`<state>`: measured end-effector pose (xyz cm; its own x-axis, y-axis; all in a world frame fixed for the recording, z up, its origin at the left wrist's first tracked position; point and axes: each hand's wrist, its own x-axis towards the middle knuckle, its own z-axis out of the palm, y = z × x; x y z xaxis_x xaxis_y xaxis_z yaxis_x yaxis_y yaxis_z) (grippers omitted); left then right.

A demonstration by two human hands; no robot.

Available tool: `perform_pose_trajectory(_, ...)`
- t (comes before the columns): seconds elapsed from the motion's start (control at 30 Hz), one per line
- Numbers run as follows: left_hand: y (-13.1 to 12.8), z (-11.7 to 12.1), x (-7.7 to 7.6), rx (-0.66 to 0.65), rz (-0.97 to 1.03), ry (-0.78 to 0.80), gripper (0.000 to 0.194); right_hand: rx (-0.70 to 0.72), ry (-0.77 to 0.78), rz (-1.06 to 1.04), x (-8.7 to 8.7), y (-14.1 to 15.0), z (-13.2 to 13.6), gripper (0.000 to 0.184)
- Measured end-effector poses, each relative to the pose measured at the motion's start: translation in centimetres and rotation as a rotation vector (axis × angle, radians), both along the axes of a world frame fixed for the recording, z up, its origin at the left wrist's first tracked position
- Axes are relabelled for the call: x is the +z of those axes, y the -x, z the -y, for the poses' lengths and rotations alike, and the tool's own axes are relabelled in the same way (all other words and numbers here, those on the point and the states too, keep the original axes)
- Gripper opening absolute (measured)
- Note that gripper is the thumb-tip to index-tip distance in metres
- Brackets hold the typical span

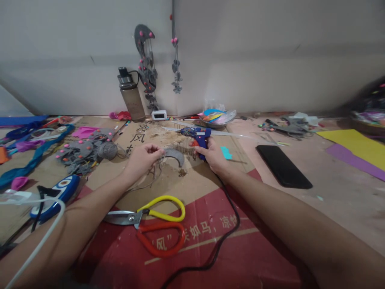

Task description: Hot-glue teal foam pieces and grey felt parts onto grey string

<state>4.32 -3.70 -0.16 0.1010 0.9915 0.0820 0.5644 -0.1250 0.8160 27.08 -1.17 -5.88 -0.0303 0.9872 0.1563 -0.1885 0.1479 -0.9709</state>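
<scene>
My right hand (213, 155) is wrapped round the handle of a blue hot glue gun (201, 138), whose nozzle points left and whose clear glue stick trails out behind to the right. Pinched in the fingertips of my left hand (147, 156) is one end of a grey felt crescent (176, 155), lying low over the cardboard. Thin grey cords (150, 178) hang from beneath that hand. The nozzle is above the crescent and apart from it. Nearer to me, scissors (144, 216) with one yellow and one red handle lie on the cardboard.
A red and brown cardboard sheet (198, 237) covers the middle. The gun's black cord (233, 224) runs toward me. A phone (282, 166) lies right, grey felt pieces (86, 150) left. A bottle (131, 96) and felt hangings (144, 36) are by the wall.
</scene>
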Motion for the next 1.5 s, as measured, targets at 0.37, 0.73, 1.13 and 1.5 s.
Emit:
perform_pose_trajectory(0.37, -0.5, -0.8, -0.4, 0.029, -0.256, -0.107, 0.024, -0.012, -0.029, 0.148, 0.4, 0.2, 0.5, 0.034)
perform_pose_trajectory(0.73, -1.2, -0.9, 1.2, -0.096, -0.56, -0.261, 0.02, -0.05, -0.063, 0.215, 0.4, 0.2, 0.4, 0.026)
perform_pose_trajectory(1.13, -1.5, -0.6, -2.8, -0.142, -0.622, -0.272, 0.017, -0.051, -0.114, 0.458, 0.4, -1.3, -0.3, 0.031)
perform_pose_trajectory(1.5, -1.0, -0.5, -3.2, -0.086, -0.624, -0.257, 0.014, 0.061, -0.047, 0.474, 0.7, -1.7, 0.0, 0.022)
